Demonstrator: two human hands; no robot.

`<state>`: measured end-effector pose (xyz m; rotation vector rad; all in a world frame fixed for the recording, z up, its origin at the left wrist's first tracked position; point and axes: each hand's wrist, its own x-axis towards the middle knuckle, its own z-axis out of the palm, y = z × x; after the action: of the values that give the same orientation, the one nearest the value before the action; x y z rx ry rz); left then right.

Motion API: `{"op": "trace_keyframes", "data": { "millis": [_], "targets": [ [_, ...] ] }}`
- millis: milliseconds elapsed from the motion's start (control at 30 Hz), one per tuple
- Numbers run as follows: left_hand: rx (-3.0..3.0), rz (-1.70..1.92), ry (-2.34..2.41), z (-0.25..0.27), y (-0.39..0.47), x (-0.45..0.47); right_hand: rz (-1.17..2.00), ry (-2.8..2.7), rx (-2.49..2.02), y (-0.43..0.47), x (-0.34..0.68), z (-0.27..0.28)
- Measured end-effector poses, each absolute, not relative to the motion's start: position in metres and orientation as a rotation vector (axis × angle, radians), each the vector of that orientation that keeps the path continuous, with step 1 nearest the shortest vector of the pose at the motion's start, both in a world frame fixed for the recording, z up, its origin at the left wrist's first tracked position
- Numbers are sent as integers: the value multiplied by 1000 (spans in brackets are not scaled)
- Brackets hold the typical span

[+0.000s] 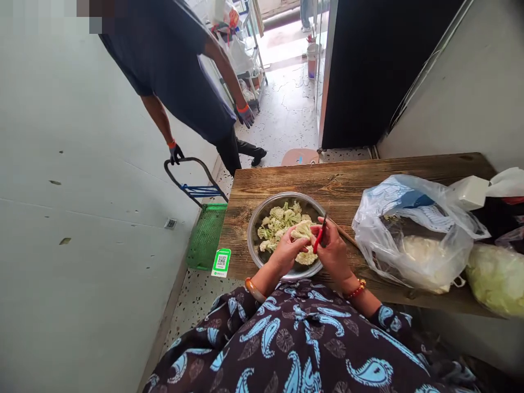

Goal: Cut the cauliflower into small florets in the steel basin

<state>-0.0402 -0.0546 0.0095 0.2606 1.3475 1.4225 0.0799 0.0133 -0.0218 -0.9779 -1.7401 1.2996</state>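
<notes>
the patterned shirt (295, 344) fills my near view; over the bowl (251, 240), my left hand (286, 252) pinches a cauliflower piece (302, 230), my right hand (333, 252) grips red scissors (319, 239).

Kinda narrow in here tbh: scuffed pale wall (90, 273), speckled floor (280, 106), brown wooden worktop (338, 188), cluttered rack (258, 52) near a super bright doorway (284, 41).

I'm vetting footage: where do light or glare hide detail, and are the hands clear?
Head view: daylight washes out the far floor; head view: the black panel shows little detail; head view: bright highlights streak the plastic bag; head view: the left hand and right hand look fairly sharp.
</notes>
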Motion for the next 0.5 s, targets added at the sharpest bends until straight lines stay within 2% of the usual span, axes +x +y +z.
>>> {"op": "trace_keyframes", "data": {
  "millis": [133,400,500],
  "targets": [
    [202,1499,1380,7,-54,-50,1379,-1681,-982,0,65,-23],
    [120,1465,1414,2,-48,-56,1087,-1916,-940,4,61,-28],
    [95,1465,1439,1,-46,-52,1067,-1951,-903,7,65,-29]
  ]
}}
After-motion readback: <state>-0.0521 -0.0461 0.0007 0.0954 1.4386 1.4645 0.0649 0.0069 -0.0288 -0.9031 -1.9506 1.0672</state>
